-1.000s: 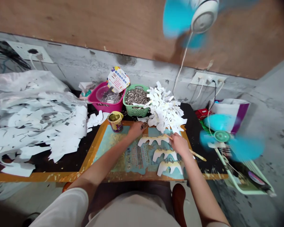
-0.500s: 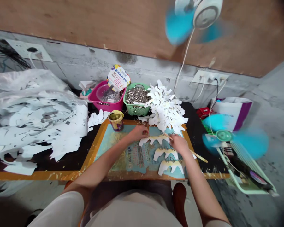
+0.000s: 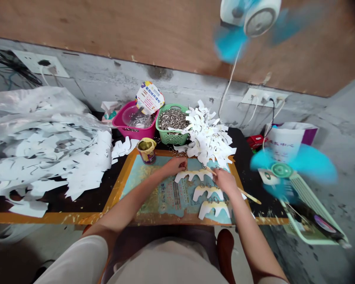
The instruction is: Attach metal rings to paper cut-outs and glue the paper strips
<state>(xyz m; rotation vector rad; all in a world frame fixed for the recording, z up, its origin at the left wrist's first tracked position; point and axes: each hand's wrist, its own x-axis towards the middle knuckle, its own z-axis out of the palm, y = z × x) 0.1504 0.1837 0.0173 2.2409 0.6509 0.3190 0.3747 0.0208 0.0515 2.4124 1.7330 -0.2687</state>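
Note:
My right hand [image 3: 225, 180] is closed round a thin wooden stick [image 3: 251, 197], whose tip touches the right end of a scalloped white cut-out [image 3: 192, 174]. At that piece's left end my left hand [image 3: 176, 165] has its fingers pinched together; whatever sits between them is too small to make out. Two more white cut-outs, one in the middle [image 3: 207, 192] and one nearer me [image 3: 214, 210], lie below it with yellowish paste and metal rings along their upper edges. All three rest on a light blue printed sheet [image 3: 144, 189]. Loose metal rings [image 3: 179, 153] lie just beyond my left hand.
A paste-smeared cup [image 3: 147, 152] stands at the sheet's far left. Behind are a pink basket [image 3: 127, 131], a green basket [image 3: 173, 138] of rings, and a heap of ringed cut-outs [image 3: 208, 136]. White cut-outs [image 3: 85, 150] spill from a bag at left. A fan [image 3: 282, 170] spins at right.
The whole view has shifted slightly. My hands, the stick and the cut-outs stay in nearly the same places relative to each other; the fan blades have turned.

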